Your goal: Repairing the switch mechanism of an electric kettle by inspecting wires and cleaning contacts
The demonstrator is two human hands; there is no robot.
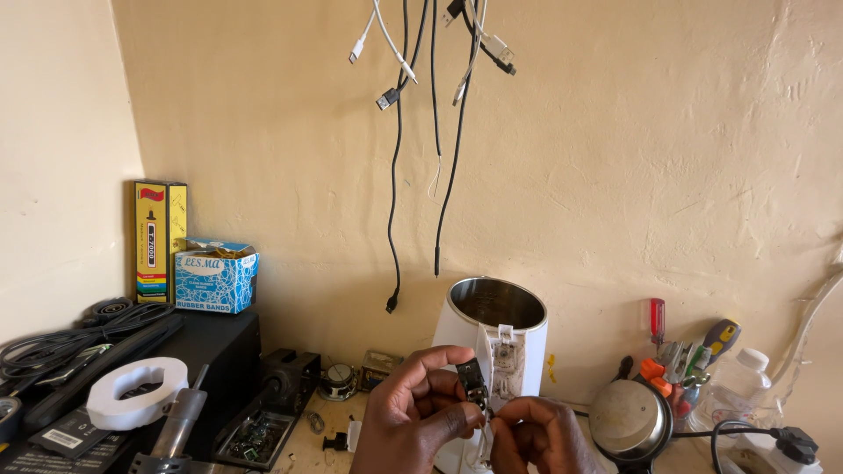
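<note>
Both hands meet low at the middle of the workbench's front edge, right against the white electric kettle [492,338], whose lid is off so the steel inside shows and whose handle side faces the person with its white inner frame laid bare. The left hand [413,408] is curled, thumb and fingers pinched on a small dark switch part [472,379], held up beside the opened handle, seemingly so it sits close to where it belongs. The right hand [540,439] is closed loosely, fingertips nipping something thin just under that part; what exactly it grips I cannot tell. A round steel lid [629,421] lies toward the right edge, beside a cup of screwdrivers [680,355], handy to reach. Cables [430,105] hang down the wall above
</note>
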